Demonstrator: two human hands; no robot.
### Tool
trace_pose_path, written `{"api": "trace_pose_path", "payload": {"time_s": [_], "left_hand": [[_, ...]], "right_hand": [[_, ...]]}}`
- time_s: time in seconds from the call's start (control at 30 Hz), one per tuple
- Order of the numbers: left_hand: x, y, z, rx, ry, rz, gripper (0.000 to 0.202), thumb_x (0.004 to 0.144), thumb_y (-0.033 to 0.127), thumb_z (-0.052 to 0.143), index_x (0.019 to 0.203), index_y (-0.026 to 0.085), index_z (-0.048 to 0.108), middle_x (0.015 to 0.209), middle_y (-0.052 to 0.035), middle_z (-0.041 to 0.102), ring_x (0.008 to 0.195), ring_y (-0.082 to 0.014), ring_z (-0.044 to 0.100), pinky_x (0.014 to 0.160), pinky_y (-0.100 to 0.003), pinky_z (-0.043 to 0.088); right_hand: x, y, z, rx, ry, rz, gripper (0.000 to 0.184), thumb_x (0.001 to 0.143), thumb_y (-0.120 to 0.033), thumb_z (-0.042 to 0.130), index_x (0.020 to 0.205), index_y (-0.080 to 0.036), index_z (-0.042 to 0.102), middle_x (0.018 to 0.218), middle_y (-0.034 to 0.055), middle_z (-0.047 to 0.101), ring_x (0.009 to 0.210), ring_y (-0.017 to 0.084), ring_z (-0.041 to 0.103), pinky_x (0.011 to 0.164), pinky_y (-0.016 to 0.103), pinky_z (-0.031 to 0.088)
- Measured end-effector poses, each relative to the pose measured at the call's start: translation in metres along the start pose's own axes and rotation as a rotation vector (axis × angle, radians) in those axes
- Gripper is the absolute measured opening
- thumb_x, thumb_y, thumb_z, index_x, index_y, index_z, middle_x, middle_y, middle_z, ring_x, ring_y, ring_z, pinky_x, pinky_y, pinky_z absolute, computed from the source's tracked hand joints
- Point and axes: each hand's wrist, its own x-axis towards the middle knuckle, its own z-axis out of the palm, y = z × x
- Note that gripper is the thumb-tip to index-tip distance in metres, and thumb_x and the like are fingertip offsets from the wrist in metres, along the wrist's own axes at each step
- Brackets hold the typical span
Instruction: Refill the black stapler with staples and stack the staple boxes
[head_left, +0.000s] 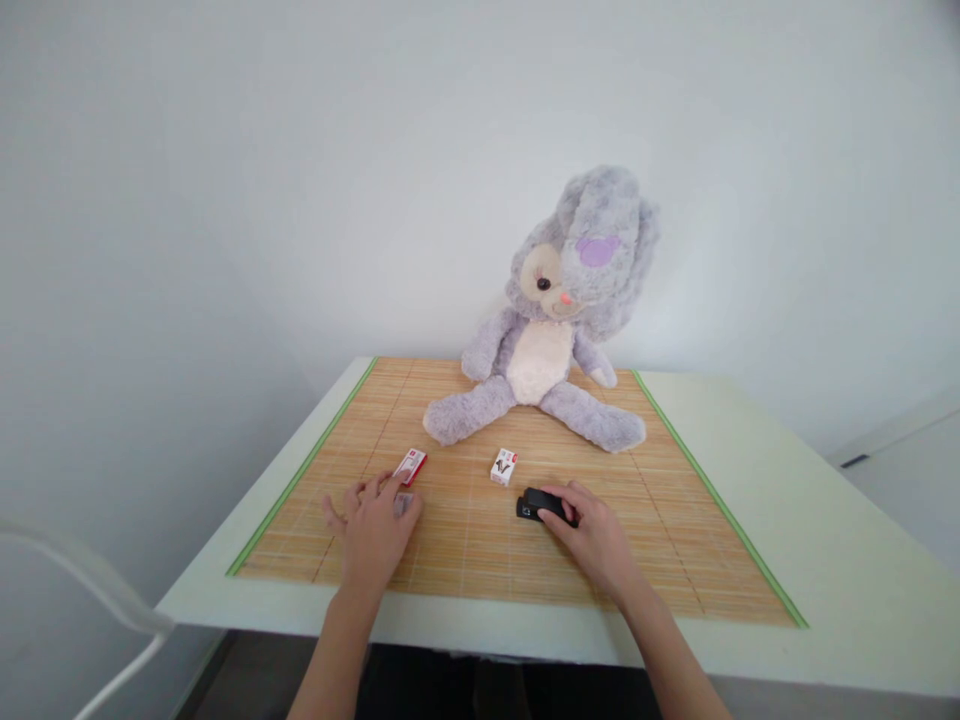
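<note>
My right hand (pixel 589 525) is closed around a black stapler (pixel 534 502), thumb on the near side and fingers on the far side. The stapler lies on the bamboo mat with its end pointing left. Over the left part of the mat, my left hand (pixel 375 525) has its fingers spread. Its index fingertip reaches a flat red-and-white box (pixel 412 463). Between thumb and index finger shows a small pale item (pixel 403 503), mostly hidden, its kind unclear. A small white box with a dark picture (pixel 503 466) rests between the two hands.
A grey-lilac plush rabbit (pixel 540 365) sits at the back of the mat against the wall, legs spread. The bamboo mat (pixel 480 560) with green edges covers the middle of the white table (pixel 847 560). A white cable-like curve (pixel 90 575) crosses the lower left.
</note>
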Motion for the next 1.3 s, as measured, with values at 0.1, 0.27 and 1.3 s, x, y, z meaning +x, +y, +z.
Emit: {"api": "trace_pose_path", "payload": {"time_s": [0.1,0.27,1.3], "left_hand": [[0.000,-0.005,0.001,0.003,-0.001,-0.037,0.044,0.093,0.049,0.057,0.134,0.035,0.065,0.137,-0.0074,0.062,0.131,-0.0385,0.044,0.118,-0.071,0.003],[-0.009,-0.006,0.001,0.042,0.037,-0.081,0.053,0.091,0.057,0.057,0.136,0.030,0.062,0.136,-0.0108,0.059,0.128,-0.0376,0.047,0.118,-0.068,0.009],[-0.017,0.118,0.008,-0.292,-0.079,0.470,0.043,0.105,0.028,0.040,0.143,0.037,0.057,0.149,-0.0012,0.057,0.133,-0.0280,0.048,0.120,-0.057,0.026]], "right_hand": [[0.000,0.001,0.000,0.005,0.000,0.003,0.032,0.094,-0.040,0.063,0.122,-0.028,0.073,0.078,-0.0004,0.054,0.071,0.019,0.057,0.067,0.032,0.044],[-0.001,0.000,0.000,0.008,0.006,-0.006,0.031,0.095,-0.039,0.062,0.122,-0.028,0.072,0.078,0.0000,0.055,0.072,0.019,0.056,0.067,0.032,0.043],[-0.001,0.000,0.004,0.010,0.027,-0.010,0.030,0.093,-0.037,0.064,0.120,-0.027,0.073,0.077,-0.0014,0.054,0.072,0.018,0.056,0.068,0.030,0.042]]}}
